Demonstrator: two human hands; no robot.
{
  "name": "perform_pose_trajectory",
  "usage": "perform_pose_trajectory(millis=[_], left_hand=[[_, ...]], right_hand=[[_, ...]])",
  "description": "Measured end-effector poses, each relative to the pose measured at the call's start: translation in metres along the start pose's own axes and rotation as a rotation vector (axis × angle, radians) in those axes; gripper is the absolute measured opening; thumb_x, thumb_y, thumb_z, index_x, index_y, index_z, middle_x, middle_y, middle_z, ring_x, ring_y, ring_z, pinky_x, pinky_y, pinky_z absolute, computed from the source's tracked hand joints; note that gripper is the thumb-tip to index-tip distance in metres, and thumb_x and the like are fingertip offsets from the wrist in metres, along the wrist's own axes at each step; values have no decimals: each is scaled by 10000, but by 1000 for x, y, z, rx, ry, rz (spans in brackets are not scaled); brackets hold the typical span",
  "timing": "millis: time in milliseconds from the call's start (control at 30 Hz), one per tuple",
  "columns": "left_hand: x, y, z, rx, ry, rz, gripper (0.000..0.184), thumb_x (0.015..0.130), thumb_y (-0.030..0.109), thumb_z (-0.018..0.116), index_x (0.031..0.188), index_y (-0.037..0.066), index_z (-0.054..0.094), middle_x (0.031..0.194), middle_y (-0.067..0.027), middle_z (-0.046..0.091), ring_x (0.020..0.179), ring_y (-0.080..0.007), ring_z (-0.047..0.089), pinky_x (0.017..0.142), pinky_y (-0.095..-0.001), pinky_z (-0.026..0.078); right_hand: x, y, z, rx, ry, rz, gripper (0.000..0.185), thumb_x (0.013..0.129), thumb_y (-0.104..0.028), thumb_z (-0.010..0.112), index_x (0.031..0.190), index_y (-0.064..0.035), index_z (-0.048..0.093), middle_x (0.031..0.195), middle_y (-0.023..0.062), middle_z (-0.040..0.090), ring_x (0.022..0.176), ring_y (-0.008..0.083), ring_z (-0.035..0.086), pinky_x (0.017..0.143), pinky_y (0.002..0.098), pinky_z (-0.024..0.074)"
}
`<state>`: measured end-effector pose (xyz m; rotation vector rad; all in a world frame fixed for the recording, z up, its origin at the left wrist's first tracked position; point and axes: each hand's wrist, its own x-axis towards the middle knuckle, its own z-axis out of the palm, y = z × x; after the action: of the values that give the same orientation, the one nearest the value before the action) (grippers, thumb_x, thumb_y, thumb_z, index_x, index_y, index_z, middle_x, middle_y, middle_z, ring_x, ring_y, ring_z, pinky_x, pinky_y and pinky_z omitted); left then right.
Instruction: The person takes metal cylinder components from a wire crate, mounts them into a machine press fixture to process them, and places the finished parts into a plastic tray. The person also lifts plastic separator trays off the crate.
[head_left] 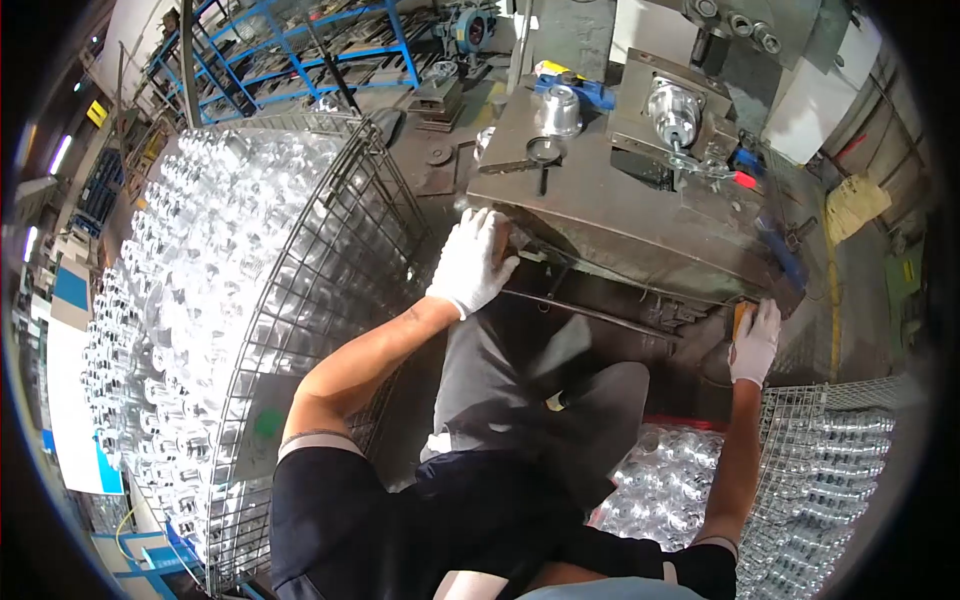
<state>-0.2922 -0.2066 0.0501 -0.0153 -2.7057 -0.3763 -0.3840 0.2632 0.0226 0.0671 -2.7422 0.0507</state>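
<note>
My left hand [472, 262], in a white glove, is at the left front corner of the metal press table [620, 215], its fingers closed around a brownish knob-like part. My right hand [756, 343], gloved too, is at the table's right front edge with its fingers on an orange piece [741, 318]. On the table, a shiny metal cup [559, 110] stands at the left behind a dark ring with a handle [543, 150]. Another shiny metal part [675, 112] sits in the press fixture, beside a tool with a red tip [744, 180].
A wire cage [290, 290] heaped with shiny metal parts stands at the left. Another wire basket [800, 400] of parts is at the lower right, near a red-edged container [665, 480]. Blue racks [400, 45] stand at the back.
</note>
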Motion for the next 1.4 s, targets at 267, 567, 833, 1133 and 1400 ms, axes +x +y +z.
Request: perform_pose_trajectory(millis=[267, 567, 833, 1133, 1400], left_hand=[[-25, -14, 25, 108, -89, 1, 722, 757, 269, 657, 1307, -88, 356, 1367, -288, 339, 1283, -438, 309, 1070, -489, 258], [-24, -29, -8, 110, -39, 46, 606, 747, 276, 659, 1251, 4, 457, 1287, -218, 446, 1188, -388, 423, 961, -508, 353], [1, -148, -182, 283, 320, -6, 220, 715, 131, 655, 895, 7, 633, 815, -199, 618, 751, -363, 593, 657, -436, 476], [0, -468, -246, 540, 293, -863, 728, 792, 465, 631, 1332, 20, 432, 1294, -217, 499, 1177, -365, 500, 973, -403, 409], [29, -599, -239, 659, 393, -894, 884, 709, 535, 687, 1398, 99, 344, 1251, -253, 518, 1107, -396, 536, 912, -432, 442]], right_hand=[[-19, -7, 25, -309, -36, 67, 543, 954, -347, 357, 1334, 41, 380, 1422, 206, 329, 1324, 360, 286, 1096, 430, 223], [-12, -13, 23, -171, -57, 112, 564, 931, -341, 425, 1365, 9, 335, 1443, 190, 293, 1318, 354, 288, 1095, 465, 223], [-2, -61, 4, 63, -8, -8, 552, 929, -275, 452, 1351, 66, 349, 1428, 227, 313, 1345, 350, 254, 1134, 398, 159], [123, -109, -15, -9, 420, -483, 433, 625, 34, 552, 1049, 77, 476, 1296, 304, 364, 1233, 483, 335, 1032, 534, 311], [172, -100, -19, -141, 253, -306, 336, 708, -104, 564, 1015, 26, 525, 896, 195, 566, 767, 380, 570, 707, 442, 469]])
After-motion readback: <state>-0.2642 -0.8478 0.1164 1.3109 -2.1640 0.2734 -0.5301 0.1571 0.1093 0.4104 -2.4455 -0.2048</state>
